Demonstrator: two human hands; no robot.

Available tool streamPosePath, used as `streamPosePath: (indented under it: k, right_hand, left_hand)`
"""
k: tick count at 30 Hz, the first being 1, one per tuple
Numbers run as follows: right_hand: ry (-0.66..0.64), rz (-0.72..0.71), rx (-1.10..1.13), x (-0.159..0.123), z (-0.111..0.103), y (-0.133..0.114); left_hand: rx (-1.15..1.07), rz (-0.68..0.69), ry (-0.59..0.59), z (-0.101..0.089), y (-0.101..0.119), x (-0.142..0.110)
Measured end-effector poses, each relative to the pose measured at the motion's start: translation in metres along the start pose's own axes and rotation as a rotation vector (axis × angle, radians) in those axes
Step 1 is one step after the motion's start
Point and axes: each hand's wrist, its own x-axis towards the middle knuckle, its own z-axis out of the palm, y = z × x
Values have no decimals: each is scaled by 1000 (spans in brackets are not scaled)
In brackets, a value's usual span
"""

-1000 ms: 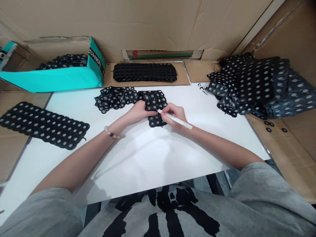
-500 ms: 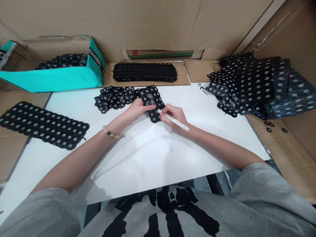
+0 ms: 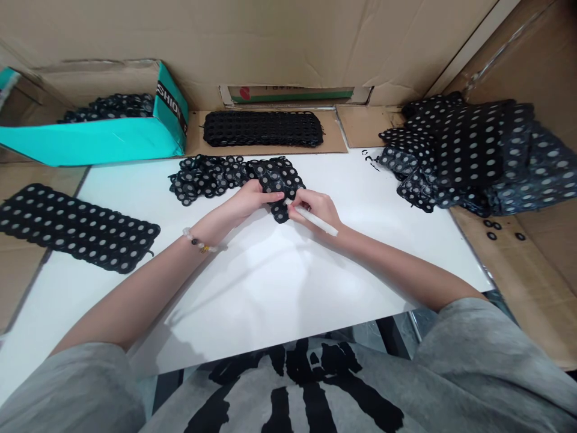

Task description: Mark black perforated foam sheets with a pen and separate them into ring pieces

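Dotted piece point(image 3: 282, 178) newly askew in left grip point(image 3: 249, 197), white tool point(image 3: 321, 224) in right grip point(image 3: 319, 208)

single head-worn view, from above and behind the fingers point(image 3: 308, 195), facing forward and down, fairly near, table point(image 3: 252, 300) beneath and around the fingers

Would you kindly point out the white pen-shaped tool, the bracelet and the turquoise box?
White pen-shaped tool point(image 3: 319, 222): head view, its shaft.
Bracelet point(image 3: 195, 242): head view, a dark bead.
Turquoise box point(image 3: 103, 140): head view, front wall.
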Motion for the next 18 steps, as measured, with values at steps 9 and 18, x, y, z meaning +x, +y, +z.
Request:
streamPosePath:
  k: [9,18]
  right_hand:
    - [39,-85,134,0,2,11]
    - [99,-109,299,-3,3,14]
  left_hand:
    - [84,15,50,2,2,-1]
    - [412,47,66,-3,5,-2]
